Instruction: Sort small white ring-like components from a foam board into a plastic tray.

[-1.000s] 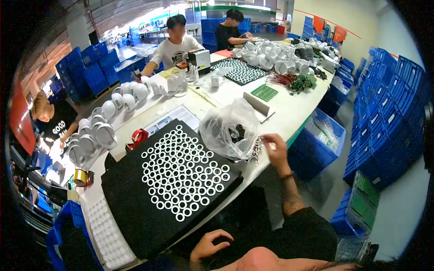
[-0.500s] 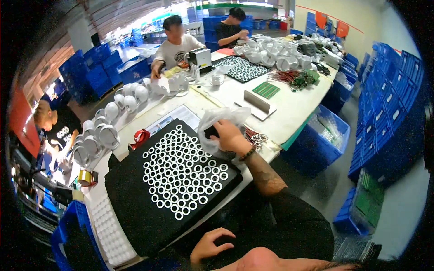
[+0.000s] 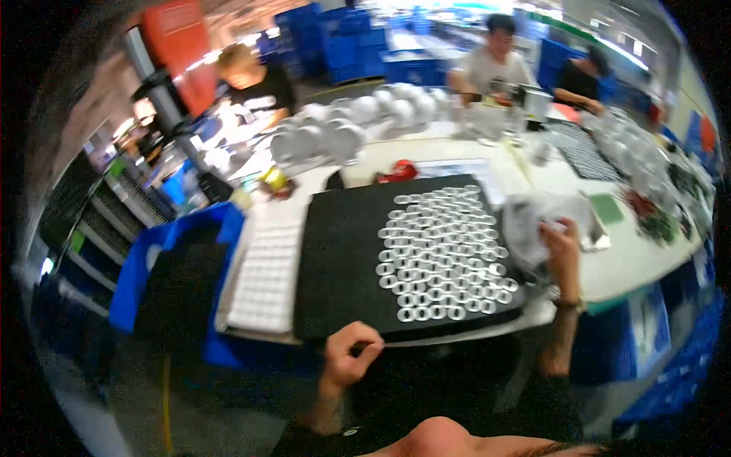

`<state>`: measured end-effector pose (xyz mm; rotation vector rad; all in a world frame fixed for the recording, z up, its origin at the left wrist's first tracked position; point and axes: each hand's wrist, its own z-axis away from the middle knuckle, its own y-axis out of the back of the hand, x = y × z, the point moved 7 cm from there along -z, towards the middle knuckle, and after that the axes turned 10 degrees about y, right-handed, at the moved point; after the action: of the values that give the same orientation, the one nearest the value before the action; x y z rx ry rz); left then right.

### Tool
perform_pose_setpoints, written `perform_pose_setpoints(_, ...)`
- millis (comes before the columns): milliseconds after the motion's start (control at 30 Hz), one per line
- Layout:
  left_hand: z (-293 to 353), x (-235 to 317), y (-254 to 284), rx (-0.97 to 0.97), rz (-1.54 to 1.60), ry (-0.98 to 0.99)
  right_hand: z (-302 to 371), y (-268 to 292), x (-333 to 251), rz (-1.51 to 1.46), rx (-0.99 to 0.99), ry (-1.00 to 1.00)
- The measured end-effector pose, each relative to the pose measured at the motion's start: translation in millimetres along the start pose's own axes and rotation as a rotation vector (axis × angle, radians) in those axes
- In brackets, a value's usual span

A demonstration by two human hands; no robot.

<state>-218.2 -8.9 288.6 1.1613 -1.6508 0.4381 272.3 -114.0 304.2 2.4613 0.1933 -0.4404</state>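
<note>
My right hand [image 3: 561, 244] is at the right side of a crumpled clear plastic bag [image 3: 525, 228], fingers drawn together. Something pale shows at its fingertips, too blurred to name. At the front edge of a black foam sheet [image 3: 335, 251] my left hand [image 3: 352, 356] is curled, thumb to forefinger; anything between them is hidden. Many small white rings [image 3: 434, 251] lie in close rows on the foam's right part. The bag rests on the table just right of the foam.
A white ridged tray [image 3: 266, 274] and a blue crate [image 3: 221, 228] are to the left. White round housings [image 3: 320, 137] line the far side, near a red tape dispenser [image 3: 400, 170]. Co-workers [image 3: 491, 65] sit across the table. A green circuit board panel [image 3: 606, 208] lies right.
The view has swung left and blurred. My right hand has come out of the bag's opening to its right side. My left hand, earlier spread, is now curled at the foam's front edge.
</note>
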Motion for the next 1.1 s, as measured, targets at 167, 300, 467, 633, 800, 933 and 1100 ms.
perform_pose_setpoints(167, 4.1, 10.4, 39.1, 0.273, -0.529, -0.189, 38.6, 43.6, -55.4, 0.001, 0.205, 0.02)
perform_pose_setpoints(300, -15.3, 7.0, 108.4, 0.447, -0.758, -0.009, 142.4, -17.1, -29.1, -0.437, 0.615, -0.347)
perform_pose_setpoints(467, -95.9, -49.8, 209.1, 0.276, -1.01, 0.205, 117.0, -86.7, -202.6, -0.905, 0.003, -0.31)
perform_pose_setpoints(633, -174.0, -125.5, 224.2, 0.181, -0.898, 0.176, 95.2, -96.9, -285.3, -0.945, -0.22, -0.068)
perform_pose_setpoints(800, -201.5, -185.3, 178.7, 0.173, -1.205, 0.265, 102.1, -85.4, -278.0, -0.926, -0.248, 0.066)
perform_pose_setpoints(933, -200.9, -223.6, 191.5, 0.217, -1.354, 0.278, 105.2, -82.7, -256.4, -0.897, -0.285, 0.007)
perform_pose_setpoints(1100, -213.0, -227.6, 194.1, 0.256, -1.284, 0.294, 102.9, -76.3, -238.4, -0.968, -0.222, -0.016)
